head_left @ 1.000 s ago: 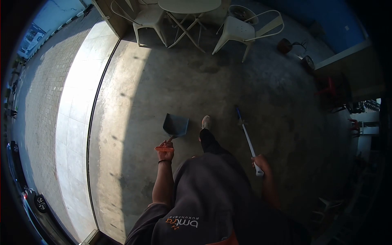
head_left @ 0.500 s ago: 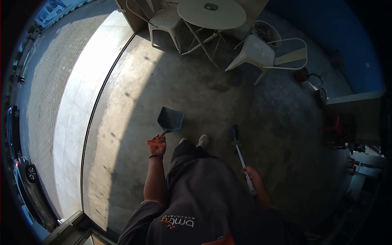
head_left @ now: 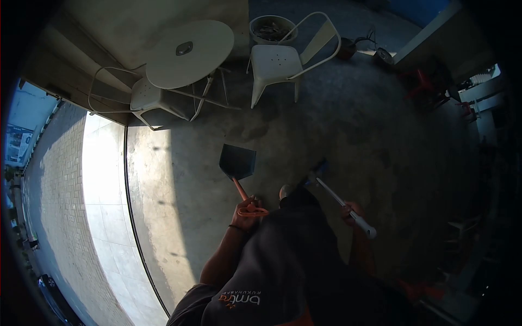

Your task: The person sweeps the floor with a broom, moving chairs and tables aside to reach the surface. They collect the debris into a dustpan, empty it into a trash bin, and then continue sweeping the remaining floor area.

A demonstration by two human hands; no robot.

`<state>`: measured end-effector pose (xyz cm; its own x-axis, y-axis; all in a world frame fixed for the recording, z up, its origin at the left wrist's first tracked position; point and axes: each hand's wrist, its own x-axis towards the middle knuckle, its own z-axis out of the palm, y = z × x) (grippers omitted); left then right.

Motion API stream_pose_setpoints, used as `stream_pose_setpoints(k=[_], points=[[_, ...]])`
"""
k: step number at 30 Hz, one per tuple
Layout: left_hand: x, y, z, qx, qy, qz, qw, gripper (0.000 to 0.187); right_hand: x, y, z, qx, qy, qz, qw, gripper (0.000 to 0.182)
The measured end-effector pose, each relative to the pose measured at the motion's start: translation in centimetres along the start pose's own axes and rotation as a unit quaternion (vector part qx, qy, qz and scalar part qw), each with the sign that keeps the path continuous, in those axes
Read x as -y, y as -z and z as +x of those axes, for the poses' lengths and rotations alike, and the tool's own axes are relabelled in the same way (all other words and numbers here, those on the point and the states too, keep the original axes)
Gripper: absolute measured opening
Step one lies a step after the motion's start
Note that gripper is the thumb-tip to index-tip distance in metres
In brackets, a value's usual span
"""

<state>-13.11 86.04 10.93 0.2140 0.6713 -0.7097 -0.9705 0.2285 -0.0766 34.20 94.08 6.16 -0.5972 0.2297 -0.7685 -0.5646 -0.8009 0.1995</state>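
My left hand (head_left: 247, 215) is closed round the orange handle of a dustpan (head_left: 238, 161). The dark pan is ahead of that hand, over the grey concrete floor. On the other side, my right hand (head_left: 352, 212) grips the light shaft of a broom (head_left: 331, 190) near its rounded grey end. The broom's dark blue head slants away in front, close over the floor. One of my shoes (head_left: 284, 191) shows between the two tools.
Ahead stand a round folding table (head_left: 209, 46), a white metal chair (head_left: 276, 62) and another chair (head_left: 147, 95) beside it. Behind them is a round tub (head_left: 273, 27). Red stools (head_left: 421, 87) stand at right. A sunlit tiled strip (head_left: 106, 190) borders the floor at left.
My view has turned toward the left, so the table and chairs sit further left. My left hand with the dustpan has come closer to my body. Both tools stay in my hands.
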Motion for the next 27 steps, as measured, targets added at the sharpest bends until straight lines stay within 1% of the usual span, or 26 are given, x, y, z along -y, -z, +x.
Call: stream_pose_setpoints(k=[1, 3, 5, 6, 8, 9, 10, 11, 12, 13, 15, 17, 19, 20, 22, 23, 25, 27], points=[[-0.4, -1.9, 1.1, -0.008, 0.020, 0.035, 0.999, 0.014, 0.1, -0.5, -0.2, 0.007, 0.029, 0.033, 0.999, 0.023], [-0.6, -5.7, 3.7, -0.022, 0.058, 0.102, 0.993, 0.013, 0.9, -1.2, -0.7, -0.018, 0.083, 0.053, 0.995, 0.023], [-0.5, -8.7, 7.5, 0.051, 0.060, 0.168, 0.983, 0.011, 2.8, -1.6, -1.4, -0.056, 0.130, 0.057, 0.988, 0.023], [-0.3, -10.3, 9.5, 0.087, 0.064, 0.198, 0.974, 0.014, 3.5, -3.0, -2.3, -0.087, 0.177, -0.021, 0.980, 0.022], [0.9, -15.5, 12.9, 0.107, 0.071, 0.243, 0.961, 0.014, 5.3, -7.9, -4.4, -0.155, 0.265, -0.177, 0.935, 0.020], [1.8, -18.1, 14.9, 0.121, 0.074, 0.266, 0.954, 0.014, 6.7, -9.1, -4.8, -0.165, 0.292, -0.186, 0.924, 0.020], [2.7, -20.0, 17.4, 0.102, 0.083, 0.225, 0.966, 0.013, 8.4, -10.1, -5.4, -0.177, 0.317, -0.196, 0.911, 0.019], [3.9, -21.7, 20.0, 0.080, 0.091, 0.181, 0.976, 0.016, 10.2, -11.1, -6.1, -0.192, 0.340, -0.209, 0.897, 0.019], [5.2, -23.8, 22.4, 0.060, 0.098, 0.135, 0.984, 0.022, 12.3, -12.2, -6.7, -0.212, 0.338, -0.199, 0.895, 0.018], [6.7, -26.4, 24.6, 0.071, 0.127, 0.114, 0.983, 0.029, 14.6, -13.5, -7.3, -0.230, 0.339, -0.188, 0.893, 0.017], [9.8, -32.1, 28.9, 0.088, 0.187, 0.063, 0.976, 0.049, 19.4, -16.8, -8.9, -0.276, 0.335, -0.173, 0.884, 0.017], [13.2, -37.5, 33.1, 0.094, 0.205, 0.050, 0.973, 0.059, 24.5, -19.2, -10.1, -0.317, 0.321, -0.176, 0.875, 0.016], [15.1, -42.4, 35.8, 0.127, 0.234, 0.013, 0.964, 0.064, 29.8, -20.1, -10.7, -0.284, 0.324, -0.174, 0.886, 0.016], [15.7, -44.9, 37.0, 0.160, 0.258, -0.016, 0.953, 0.064, 32.1, -20.6, -10.6, -0.267, 0.321, -0.173, 0.892, 0.015], [16.2, -48.3, 40.2, 0.163, 0.263, -0.037, 0.950, 0.063, 36.7, -22.3, -10.5, -0.231, 0.305, -0.173, 0.908, 0.016], [16.0, -49.2, 42.1, 0.131, 0.245, -0.028, 0.960, 0.063, 39.3, -23.4, -10.3, -0.211, 0.299, -0.172, 0.915, 0.016], [16.1, -52.4, 46.1, 0.100, 0.234, -0.029, 0.967, 0.063, 44.1, -26.2, -9.6, -0.230, 0.278, -0.167, 0.917, 0.017], [16.0, -56.0, 50.3, 0.104, 0.244, -0.045, 0.963, 0.063, 49.2, -28.6, -8.5, -0.235, 0.264, -0.170, 0.920, 0.017]])
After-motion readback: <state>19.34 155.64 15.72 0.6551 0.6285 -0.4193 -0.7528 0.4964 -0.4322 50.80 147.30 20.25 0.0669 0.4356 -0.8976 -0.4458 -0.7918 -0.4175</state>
